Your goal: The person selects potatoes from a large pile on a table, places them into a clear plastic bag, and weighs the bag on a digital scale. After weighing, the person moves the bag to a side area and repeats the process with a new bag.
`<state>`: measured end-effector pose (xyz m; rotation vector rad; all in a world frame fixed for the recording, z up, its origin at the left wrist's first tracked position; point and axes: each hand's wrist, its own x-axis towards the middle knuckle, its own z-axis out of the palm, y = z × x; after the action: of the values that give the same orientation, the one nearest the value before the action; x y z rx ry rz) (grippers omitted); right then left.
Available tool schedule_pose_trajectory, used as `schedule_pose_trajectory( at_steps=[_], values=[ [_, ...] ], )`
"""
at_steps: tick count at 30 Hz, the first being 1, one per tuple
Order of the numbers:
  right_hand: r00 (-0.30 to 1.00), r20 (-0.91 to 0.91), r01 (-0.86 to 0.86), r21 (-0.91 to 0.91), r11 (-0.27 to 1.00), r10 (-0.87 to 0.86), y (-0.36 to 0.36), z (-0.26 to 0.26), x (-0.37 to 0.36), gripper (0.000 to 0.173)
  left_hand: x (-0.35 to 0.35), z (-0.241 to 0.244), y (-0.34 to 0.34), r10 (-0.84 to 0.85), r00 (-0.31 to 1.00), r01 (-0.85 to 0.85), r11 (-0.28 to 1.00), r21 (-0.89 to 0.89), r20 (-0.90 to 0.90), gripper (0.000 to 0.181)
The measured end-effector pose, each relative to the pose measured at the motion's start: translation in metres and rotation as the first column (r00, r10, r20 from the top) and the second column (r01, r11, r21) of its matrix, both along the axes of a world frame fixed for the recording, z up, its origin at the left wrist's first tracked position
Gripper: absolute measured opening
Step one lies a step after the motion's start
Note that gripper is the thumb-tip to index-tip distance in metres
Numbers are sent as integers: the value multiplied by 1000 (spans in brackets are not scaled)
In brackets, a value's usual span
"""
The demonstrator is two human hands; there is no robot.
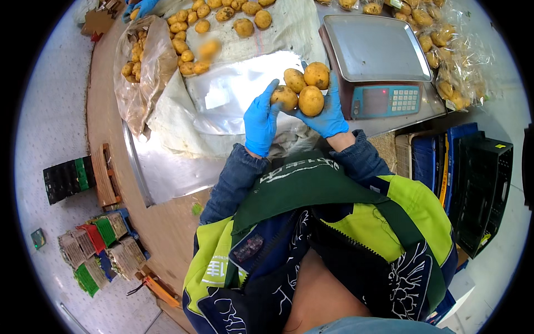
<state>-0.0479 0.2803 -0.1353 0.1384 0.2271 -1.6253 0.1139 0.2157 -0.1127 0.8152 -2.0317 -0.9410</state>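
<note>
Both my hands wear blue gloves and hold a cluster of several potatoes above the table, left of the scale. The fingers of my left hand press against the potato on the left side of the cluster. My right hand cups the others from below and from the right. Behind my hands lies clear plastic film on a whitish woven sack. Loose potatoes are spread over the far part of the sack. One potato near the film looks blurred.
A digital scale with a metal pan stands at the right, with bagged potatoes beyond it. An open plastic bag of potatoes is at the left. Another person's gloved hands are at the top left. Crates stand below the table's right side.
</note>
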Motion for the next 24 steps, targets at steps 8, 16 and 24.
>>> schedule_pose_trajectory(
  at_steps=[8,16,24],
  values=[
    [993,-8,-117,137,984,120,54,-9,-14,82,-1,-11,12,179,981,-128,879,460,-69,16],
    [948,-224,-186,186,965,226,63,-25,-19,77,-20,-22,13,-15,1000,28,651,759,-25,32],
    [914,-223,-286,237,928,339,63,-15,-16,73,-14,-26,-7,-129,990,12,463,887,54,28]
  ],
)
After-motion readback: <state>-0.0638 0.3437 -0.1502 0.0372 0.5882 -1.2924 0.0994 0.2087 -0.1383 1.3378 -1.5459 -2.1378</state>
